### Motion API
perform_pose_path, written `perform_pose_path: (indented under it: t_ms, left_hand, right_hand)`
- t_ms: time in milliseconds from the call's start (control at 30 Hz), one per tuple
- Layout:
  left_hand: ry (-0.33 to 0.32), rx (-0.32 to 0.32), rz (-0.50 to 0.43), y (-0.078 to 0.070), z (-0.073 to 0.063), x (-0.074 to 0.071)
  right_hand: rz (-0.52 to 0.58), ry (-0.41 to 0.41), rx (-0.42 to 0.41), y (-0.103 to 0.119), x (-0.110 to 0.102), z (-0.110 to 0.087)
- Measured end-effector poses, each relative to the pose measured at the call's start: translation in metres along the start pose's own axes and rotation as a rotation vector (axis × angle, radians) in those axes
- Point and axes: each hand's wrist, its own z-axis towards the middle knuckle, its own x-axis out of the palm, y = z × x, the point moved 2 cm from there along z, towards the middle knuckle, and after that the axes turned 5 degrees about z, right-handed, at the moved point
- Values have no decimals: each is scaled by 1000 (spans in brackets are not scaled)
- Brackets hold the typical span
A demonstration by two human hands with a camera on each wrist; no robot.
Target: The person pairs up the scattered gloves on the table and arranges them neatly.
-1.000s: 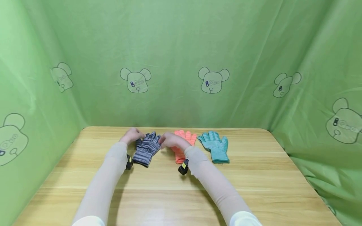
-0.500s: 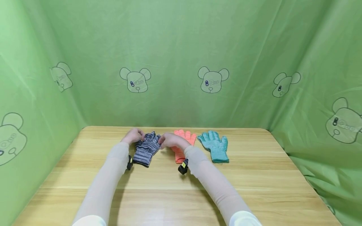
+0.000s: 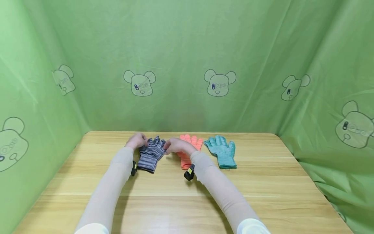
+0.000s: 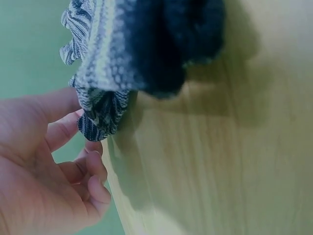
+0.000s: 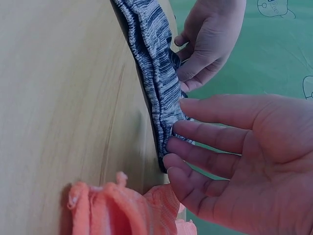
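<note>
A black-and-white striped knit glove (image 3: 151,154) lies on the wooden table, fingers toward the back edge, cuff toward me. My left hand (image 3: 136,141) is at its left side; in the left wrist view, the thumb and index finger (image 4: 62,132) pinch the end of a glove finger (image 4: 100,117), their tips partly hidden behind the knit. On the opposite side my right hand (image 3: 176,145) reaches over the orange glove (image 3: 187,159). Its relaxed, slightly bent fingers (image 5: 210,139) are right at the striped glove's edge in the right wrist view, with no grip showing.
A teal glove (image 3: 224,152) lies flat to the right of the orange one, which my right hand and forearm partly cover. Green fabric walls (image 3: 181,110) printed with bear heads surround the wooden table (image 3: 163,208) at its back and sides.
My left hand has shifted slightly left over the last half second, and the striped glove's fingers stand more spread apart. My right hand has stayed almost in place.
</note>
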Motion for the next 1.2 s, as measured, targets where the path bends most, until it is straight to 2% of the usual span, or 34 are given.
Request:
perform_pose_path:
  t_ms: [300,467,733,900,1200]
  left_hand:
    - [3,-16,-6,0,-7,-6]
    - [18,6,-25,2,-10,-9]
    - [23,47,-62,2,-14,-19]
    - [19,74,-79,2,-17,-27]
    - [-26,101,-73,-1,-25,-38]
  right_hand:
    - [79,-43,-61,-4,-8,-8]
    - [121,-62,-72,-7,-16,-15]
    - [35,-99,-64,-12,-32,-23]
    - [26,-142,-51,-14,-42,-31]
    - [-6,-232,-29,-21,-57,-47]
